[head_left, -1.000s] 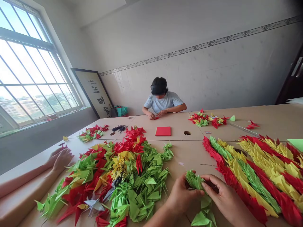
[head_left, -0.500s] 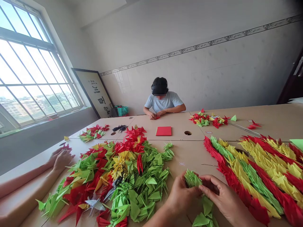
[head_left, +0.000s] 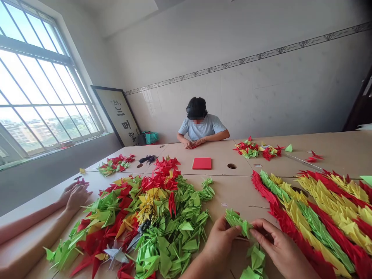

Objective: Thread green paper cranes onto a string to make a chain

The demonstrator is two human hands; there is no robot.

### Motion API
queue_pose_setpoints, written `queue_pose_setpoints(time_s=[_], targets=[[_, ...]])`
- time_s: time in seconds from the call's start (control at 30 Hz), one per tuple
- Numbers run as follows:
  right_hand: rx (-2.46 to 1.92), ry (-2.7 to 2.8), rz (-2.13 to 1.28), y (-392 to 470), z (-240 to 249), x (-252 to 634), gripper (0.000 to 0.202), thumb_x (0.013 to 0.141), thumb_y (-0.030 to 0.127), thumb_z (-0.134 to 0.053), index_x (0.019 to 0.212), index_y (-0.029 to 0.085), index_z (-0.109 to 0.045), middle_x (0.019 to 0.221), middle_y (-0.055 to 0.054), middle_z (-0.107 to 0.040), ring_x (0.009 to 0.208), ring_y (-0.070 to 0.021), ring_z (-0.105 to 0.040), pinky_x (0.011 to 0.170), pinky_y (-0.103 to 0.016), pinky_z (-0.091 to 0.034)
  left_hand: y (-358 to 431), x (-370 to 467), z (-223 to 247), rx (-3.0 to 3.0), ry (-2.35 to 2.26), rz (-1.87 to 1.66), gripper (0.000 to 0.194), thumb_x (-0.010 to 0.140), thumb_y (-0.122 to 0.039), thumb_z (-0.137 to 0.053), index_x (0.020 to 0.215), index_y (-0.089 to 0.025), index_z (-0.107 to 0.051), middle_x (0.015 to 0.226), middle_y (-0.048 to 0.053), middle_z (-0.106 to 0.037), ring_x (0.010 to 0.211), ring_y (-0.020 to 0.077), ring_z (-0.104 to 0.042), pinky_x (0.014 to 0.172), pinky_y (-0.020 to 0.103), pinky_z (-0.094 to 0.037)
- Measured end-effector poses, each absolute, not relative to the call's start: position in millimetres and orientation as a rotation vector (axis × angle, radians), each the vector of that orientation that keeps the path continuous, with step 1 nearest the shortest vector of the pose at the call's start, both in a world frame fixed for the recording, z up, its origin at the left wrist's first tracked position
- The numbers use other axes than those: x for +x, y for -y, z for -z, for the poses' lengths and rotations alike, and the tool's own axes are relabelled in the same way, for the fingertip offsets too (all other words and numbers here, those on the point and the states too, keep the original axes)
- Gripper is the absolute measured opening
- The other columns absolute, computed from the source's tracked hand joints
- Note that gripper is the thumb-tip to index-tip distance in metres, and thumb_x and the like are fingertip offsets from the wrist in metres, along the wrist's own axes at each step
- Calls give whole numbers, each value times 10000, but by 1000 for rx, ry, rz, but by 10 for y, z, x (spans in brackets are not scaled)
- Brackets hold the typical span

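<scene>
A strand of green folded-paper cranes (head_left: 236, 219) runs between my hands near the table's front edge. My left hand (head_left: 221, 237) is closed around the strand's bunched upper part. The thumb and fingers of my right hand (head_left: 271, 238) pinch its right end. Below them, more loosely spaced green paper cranes (head_left: 256, 261) hang or lie; whether they share the same string I cannot tell. A big heap of green folded paper cranes (head_left: 174, 232) lies left of my left hand, mixed with red and yellow ones. Right of my right hand are rows of red, yellow and green paper strands (head_left: 315, 219).
Across the table a person (head_left: 202, 124) folds red paper. Another person's hands (head_left: 76, 195) are at the left edge. A red paper stack (head_left: 202, 163), a table hole (head_left: 231, 166), black cord (head_left: 148, 159) and a smaller crane pile (head_left: 255, 149) lie farther back.
My right hand has shifted slightly right, away from my left. More of the green strand shows stretched between them, and it tilts down to the right.
</scene>
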State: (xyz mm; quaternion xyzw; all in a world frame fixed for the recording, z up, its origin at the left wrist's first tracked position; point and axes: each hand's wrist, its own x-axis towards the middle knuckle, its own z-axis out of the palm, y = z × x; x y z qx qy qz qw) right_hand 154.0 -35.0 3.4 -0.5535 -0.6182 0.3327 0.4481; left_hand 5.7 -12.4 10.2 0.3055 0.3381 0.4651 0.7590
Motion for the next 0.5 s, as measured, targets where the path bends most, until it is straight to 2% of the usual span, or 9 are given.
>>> queue_pose_setpoints(time_s=[0.17, 0.3, 0.5], targets=[[-1391, 1543, -711, 307, 35, 1551, 171, 728, 406, -589, 763, 241, -616, 764, -26, -681, 744, -207, -646, 683, -275, -520, 113, 58, -84, 701, -701, -1068, 455, 459, -239, -851, 862, -145, -663, 682, -3, -617, 620, 108, -538, 640, 223, -405], [-1422, 1513, -725, 290, 45, 1561, 169, 701, 399, -593, 773, 248, -616, 756, -28, -705, 717, -215, -665, 660, -286, -539, 118, 58, -82, 720, -691, -1066, 491, 447, -257, -857, 891, -153, -675, 722, 20, -648, 663, 131, -554, 675, 238, -399], [-1458, 1529, -750, 291, 7, 1572, 170, 719, 402, -565, 766, 243, -602, 752, -31, -702, 713, -217, -669, 662, -293, -538, 142, 62, -159, 724, -733, -1044, 461, 447, -243, -834, 870, -122, -696, 701, 35, -652, 621, 125, -535, 631, 231, -390]])
